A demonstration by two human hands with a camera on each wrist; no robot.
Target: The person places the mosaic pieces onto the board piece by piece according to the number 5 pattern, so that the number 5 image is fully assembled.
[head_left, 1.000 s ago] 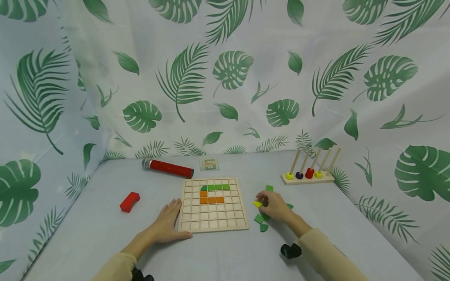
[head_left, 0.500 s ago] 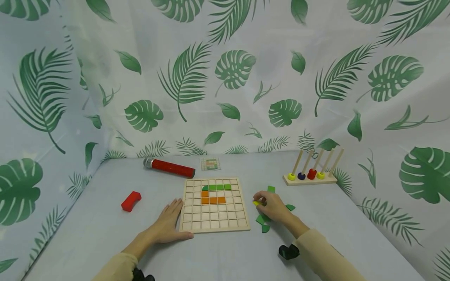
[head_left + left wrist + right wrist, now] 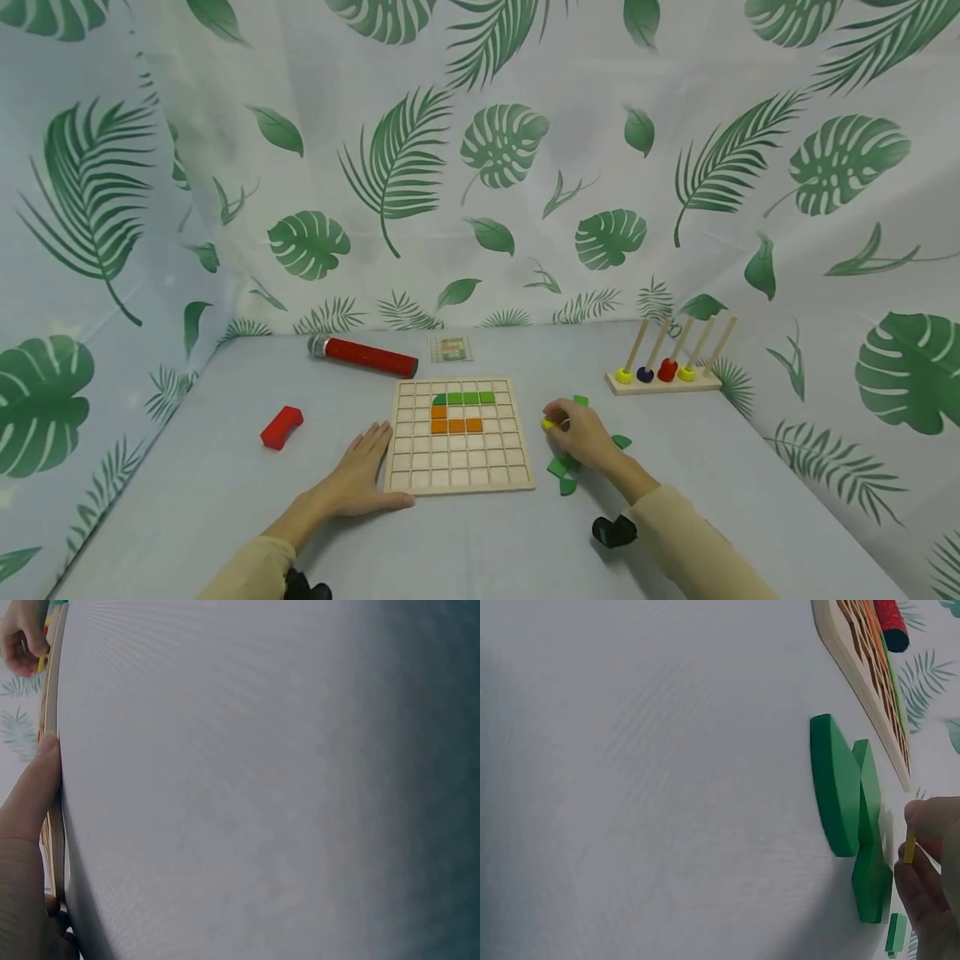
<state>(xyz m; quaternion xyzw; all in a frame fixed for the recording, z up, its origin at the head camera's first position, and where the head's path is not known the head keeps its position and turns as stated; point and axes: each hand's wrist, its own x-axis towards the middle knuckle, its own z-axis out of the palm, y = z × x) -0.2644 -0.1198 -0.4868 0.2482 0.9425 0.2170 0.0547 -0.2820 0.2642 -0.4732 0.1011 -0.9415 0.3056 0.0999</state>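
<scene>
White cloth backdrop with green palm, monstera and single-leaf print (image 3: pixel 525 208), softly creased, rising behind pale grey-white worktop (image 3: pixel 480 550). Matching leaf-print left side sheet (image 3: pixel 52 292), bluer in tone. Right side likewise leaf-printed. Light soft, shadows blurred. Left wrist view darkens teal at right edge; cause hard to tell.

A: Any shift since one second ago?
B: Right hand (image 3: pixel 585 437) moved slightly toward 12 o'clock in the head view; the pinched yellow tile (image 3: pixel 548 424) went with it; less of its face now shows.
</scene>
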